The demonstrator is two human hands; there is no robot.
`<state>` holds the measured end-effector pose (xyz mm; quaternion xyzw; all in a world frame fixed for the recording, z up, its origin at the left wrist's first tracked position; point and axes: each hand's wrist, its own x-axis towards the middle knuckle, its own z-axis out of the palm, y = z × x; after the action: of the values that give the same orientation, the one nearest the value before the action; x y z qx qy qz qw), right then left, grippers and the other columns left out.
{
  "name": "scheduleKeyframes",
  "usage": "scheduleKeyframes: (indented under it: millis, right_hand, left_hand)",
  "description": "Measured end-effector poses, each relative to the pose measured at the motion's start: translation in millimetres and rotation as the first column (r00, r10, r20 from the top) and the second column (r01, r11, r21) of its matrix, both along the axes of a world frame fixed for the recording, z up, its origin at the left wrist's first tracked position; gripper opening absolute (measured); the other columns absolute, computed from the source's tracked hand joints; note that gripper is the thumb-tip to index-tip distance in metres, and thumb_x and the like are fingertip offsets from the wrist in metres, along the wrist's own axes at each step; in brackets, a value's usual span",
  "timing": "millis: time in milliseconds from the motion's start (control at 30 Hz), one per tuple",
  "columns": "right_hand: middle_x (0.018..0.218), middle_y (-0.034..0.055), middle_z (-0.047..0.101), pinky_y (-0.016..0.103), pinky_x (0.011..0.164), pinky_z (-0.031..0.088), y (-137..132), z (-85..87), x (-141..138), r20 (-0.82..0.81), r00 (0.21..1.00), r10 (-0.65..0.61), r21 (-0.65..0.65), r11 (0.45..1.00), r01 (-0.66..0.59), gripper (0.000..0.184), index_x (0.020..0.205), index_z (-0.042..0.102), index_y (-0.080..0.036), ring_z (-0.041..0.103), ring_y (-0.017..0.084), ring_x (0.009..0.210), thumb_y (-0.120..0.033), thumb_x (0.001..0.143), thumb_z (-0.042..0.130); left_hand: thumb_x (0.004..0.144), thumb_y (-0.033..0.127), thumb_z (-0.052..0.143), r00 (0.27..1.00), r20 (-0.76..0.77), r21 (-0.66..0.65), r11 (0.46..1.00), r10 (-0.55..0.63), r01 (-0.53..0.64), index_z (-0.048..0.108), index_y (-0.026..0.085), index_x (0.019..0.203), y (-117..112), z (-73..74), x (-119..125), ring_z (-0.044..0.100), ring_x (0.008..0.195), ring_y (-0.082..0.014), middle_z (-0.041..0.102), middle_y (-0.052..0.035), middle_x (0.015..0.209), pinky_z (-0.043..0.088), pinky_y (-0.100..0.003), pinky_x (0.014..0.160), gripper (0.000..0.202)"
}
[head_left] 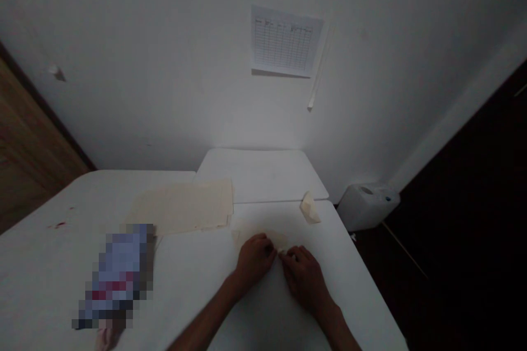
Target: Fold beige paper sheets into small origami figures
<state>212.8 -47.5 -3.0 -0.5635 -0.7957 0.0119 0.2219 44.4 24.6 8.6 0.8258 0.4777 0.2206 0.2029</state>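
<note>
Over the white table, my left hand and my right hand are close together with their fingertips bent inward. A small whitish piece shows between them, pinched by the right fingers. The left fingertips are closed at its other side, and part of it is hidden by the fingers. It looks thin and crumpled, but its kind is not clear. Just beyond the hands, a pale beige patch lies flat on the tabletop. Past my right hand sits a folded cream piece of paper or cloth.
Cream sheets lie left of centre on the table. A pixelated blue-and-red item is at the left. Past the table's right edge stands a white plastic container. A printed chart hangs on the wall.
</note>
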Motion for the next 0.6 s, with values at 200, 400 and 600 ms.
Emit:
scheduleKeyframes:
  millis: [200,400,600]
  right_hand:
    - [0.096,0.0062,0.056,0.034,0.08,0.038,-0.3,0.3,-0.1,0.064,0.997,-0.031,-0.004,1.0,0.031,0.04,0.124,0.057,-0.028,0.049,0.021,0.088,-0.014,0.087,0.053]
    - [0.095,0.0062,0.055,0.034,0.08,0.036,-0.7,0.1,0.3,0.086,0.995,-0.043,-0.01,0.999,0.044,0.036,0.123,0.058,-0.029,0.049,0.021,0.089,-0.017,0.089,0.053]
    - [0.095,0.0061,0.054,0.034,0.08,0.034,-1.3,4.1,-1.5,0.087,0.994,-0.063,-0.017,0.998,0.065,0.031,0.119,0.06,-0.029,0.048,0.021,0.089,-0.019,0.09,0.053]
  left_hand:
    - [0.079,0.021,0.057,1.0,-0.003,-0.024,1.0,0.02,-0.02,0.067,0.017,0.071,0.3,-1.1,0.8,0.06,0.074,-0.0165,0.063,-0.003,0.077,0.044,-0.027,0.071,0.013]
    - [0.078,0.017,0.056,1.0,0.02,-0.028,1.0,0.011,-0.01,0.066,0.017,0.077,1.7,-2.5,-2.7,0.059,0.073,-0.016,0.062,-0.0028,0.08,0.045,-0.027,0.071,0.01]
    - [0.085,0.014,0.05,0.984,0.081,0.054,0.987,-0.158,0.154,0.068,0.019,0.082,2.8,-7.3,-15.4,0.058,0.08,-0.0157,0.06,-0.0039,0.086,0.048,-0.027,0.076,0.019]
